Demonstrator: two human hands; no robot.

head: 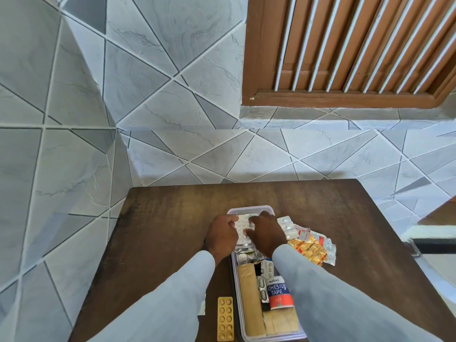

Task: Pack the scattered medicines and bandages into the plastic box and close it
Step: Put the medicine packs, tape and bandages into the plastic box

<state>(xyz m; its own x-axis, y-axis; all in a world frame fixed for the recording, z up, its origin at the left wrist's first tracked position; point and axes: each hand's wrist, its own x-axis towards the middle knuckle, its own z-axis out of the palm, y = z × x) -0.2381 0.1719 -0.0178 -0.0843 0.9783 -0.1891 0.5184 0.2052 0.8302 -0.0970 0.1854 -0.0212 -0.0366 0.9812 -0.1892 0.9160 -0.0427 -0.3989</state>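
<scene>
The plastic box (249, 338) lies open on the dark wooden worktop (158, 218), long side running away from the person. Over its far end both hands meet on a white blister strip (243, 228): the left hand (220, 234) curls its fingers (232, 222) round the strip's left edge, while the right hand (267, 234) lays its fingers (254, 220) bent over the strip's right side, pinching it. In the box's near end lie a tan bandage roll (250, 299) and an adhesive tape carton (280, 293). Left of the box lies a yellow tablet strip (225, 318); right of it, touching its far wall, a heap of orange and silver strips (312, 246).
</scene>
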